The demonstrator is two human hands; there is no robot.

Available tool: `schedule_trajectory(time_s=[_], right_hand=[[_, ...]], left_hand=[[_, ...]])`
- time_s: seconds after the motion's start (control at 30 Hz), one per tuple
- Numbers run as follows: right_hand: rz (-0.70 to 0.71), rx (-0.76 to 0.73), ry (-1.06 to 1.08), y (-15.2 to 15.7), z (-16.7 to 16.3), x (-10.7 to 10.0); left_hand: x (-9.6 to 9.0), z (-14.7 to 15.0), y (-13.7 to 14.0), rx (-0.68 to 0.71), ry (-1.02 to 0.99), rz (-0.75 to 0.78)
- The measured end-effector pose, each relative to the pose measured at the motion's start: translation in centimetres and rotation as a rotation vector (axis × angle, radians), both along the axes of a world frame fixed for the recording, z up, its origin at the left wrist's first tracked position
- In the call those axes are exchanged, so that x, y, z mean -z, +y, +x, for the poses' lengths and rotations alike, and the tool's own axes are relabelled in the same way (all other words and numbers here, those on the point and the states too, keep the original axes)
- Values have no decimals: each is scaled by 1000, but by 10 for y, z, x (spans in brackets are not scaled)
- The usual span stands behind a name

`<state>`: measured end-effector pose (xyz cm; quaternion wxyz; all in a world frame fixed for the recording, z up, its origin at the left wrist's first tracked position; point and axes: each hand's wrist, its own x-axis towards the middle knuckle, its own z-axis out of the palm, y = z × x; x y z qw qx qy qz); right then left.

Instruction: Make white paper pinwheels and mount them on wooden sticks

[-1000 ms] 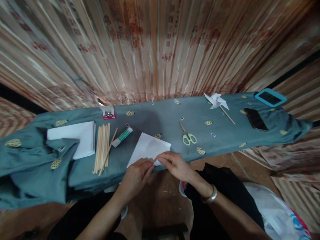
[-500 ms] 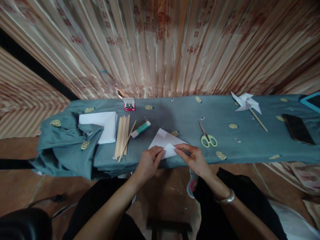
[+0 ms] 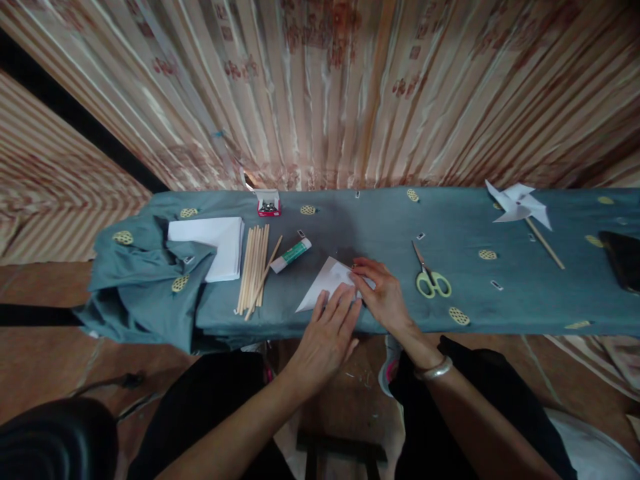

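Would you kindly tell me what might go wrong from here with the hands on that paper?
The white paper could crease askew if it slips under the left hand, which is spread on it. The right hand might brush the nearby scissors. The open red box may spill if the cloth is tugged.

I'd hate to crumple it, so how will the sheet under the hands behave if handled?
The sheet is probably light and floppy, since it looks like thin paper. Without the left hand laid over it, it might slide if pushed, as it lies flat on smooth-looking cloth.
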<state>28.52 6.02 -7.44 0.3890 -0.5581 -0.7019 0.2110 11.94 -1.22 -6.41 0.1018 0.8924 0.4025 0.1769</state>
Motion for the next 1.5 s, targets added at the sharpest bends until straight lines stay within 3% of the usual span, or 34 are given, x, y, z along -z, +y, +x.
schedule_trajectory(time_s=[0.27, 1.5], right_hand=[[34, 1, -150, 12, -8, 7], [182, -18, -293, 16, -11, 17]], left_hand=[[7, -8, 0, -48, 72, -40], [14, -9, -1, -79, 175, -32]])
